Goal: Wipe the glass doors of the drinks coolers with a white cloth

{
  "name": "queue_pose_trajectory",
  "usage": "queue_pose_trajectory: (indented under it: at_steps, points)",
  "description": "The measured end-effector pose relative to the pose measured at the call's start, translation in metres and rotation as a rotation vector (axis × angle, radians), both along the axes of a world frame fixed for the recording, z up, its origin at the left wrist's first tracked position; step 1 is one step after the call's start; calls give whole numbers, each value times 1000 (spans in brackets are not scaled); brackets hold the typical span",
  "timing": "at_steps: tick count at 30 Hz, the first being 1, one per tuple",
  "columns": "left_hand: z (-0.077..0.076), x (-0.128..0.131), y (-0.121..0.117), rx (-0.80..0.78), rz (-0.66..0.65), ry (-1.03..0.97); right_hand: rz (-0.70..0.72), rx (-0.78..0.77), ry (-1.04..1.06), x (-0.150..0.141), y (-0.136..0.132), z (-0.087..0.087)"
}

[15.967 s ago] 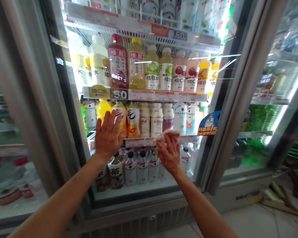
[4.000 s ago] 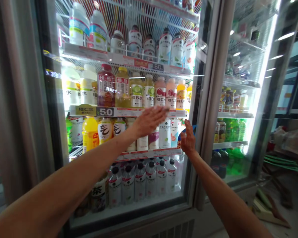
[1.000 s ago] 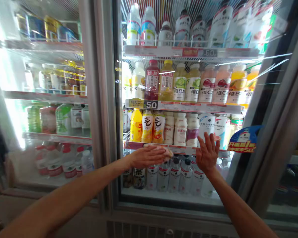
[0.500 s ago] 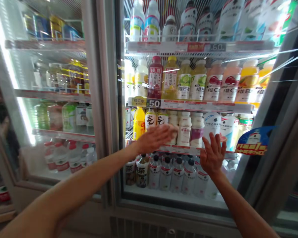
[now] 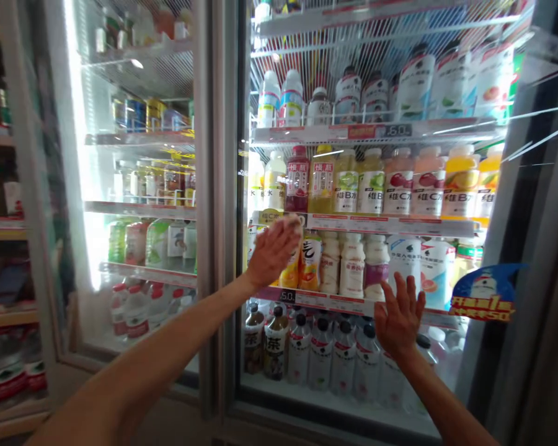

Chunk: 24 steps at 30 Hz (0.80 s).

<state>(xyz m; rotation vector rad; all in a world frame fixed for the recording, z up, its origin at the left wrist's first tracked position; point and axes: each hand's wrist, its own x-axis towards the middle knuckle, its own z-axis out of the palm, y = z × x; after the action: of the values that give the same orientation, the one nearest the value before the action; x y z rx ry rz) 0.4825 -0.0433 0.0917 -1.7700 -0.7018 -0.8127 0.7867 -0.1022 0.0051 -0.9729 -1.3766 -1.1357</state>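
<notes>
My left hand [image 5: 275, 253] is stretched out flat, palm toward the glass door [image 5: 400, 139] of a drinks fridge. A pale pinkish patch shows at its fingertips; I cannot tell whether it is a reflection or something under the fingers. Behind this hand are yellow-orange bottles [image 5: 310, 263] and part of a price strip. Lower and to the right, my right hand [image 5: 398, 314] is raised with its fingers apart, facing the same glass. It holds nothing that I can see. Purple-labelled bottle [image 5: 376, 266] and white carton-like bottles [image 5: 403, 257] stand behind it. Whether either palm touches the glass is unclear.
A blue sticker [image 5: 486, 291] is on the glass at right. Juice bottles [image 5: 400, 183] line a middle shelf, and black-capped bottles [image 5: 345, 359] the bottom. A metal door frame [image 5: 212, 204] separates a second fridge at left. Packed shelving [image 5: 2, 232] stands at far left.
My left hand has moved left and slightly up across the glass, from before the white bottles to before the yellow-orange ones. My right hand stays raised. The view has tilted up.
</notes>
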Motion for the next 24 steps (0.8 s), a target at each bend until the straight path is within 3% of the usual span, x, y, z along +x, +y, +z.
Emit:
queue_pose_trajectory:
  at_steps: [3, 5, 6, 9, 11, 15, 19, 22, 24]
  points:
    - [-32, 4, -5, 0, -99, 437, 154, -50, -129, -43, -1, 14]
    - [-31, 7, -8, -23, -114, 568, 309, -92, -309, -78, 0, 27]
    - [-22, 8, -9, -37, -84, 517, 386, -93, -376, -95, 1, 34]
    - [13, 8, -12, -88, 207, -55, 580, -50, -346, -135, 12, 57]
    - [19, 8, -15, -139, 329, -105, 624, -25, -239, -153, 23, 69]
    - [-16, 6, -19, -273, 366, 46, 496, -62, -260, -177, 35, 76]
    - [-39, -10, -26, -292, 239, -40, 435, -146, -266, -184, 29, 68]
    - [-55, -43, -55, -249, 87, -94, 384, -194, -355, -183, 26, 63]
    - [-78, -78, -88, -242, 14, -52, 335, -205, -405, -185, 27, 63]
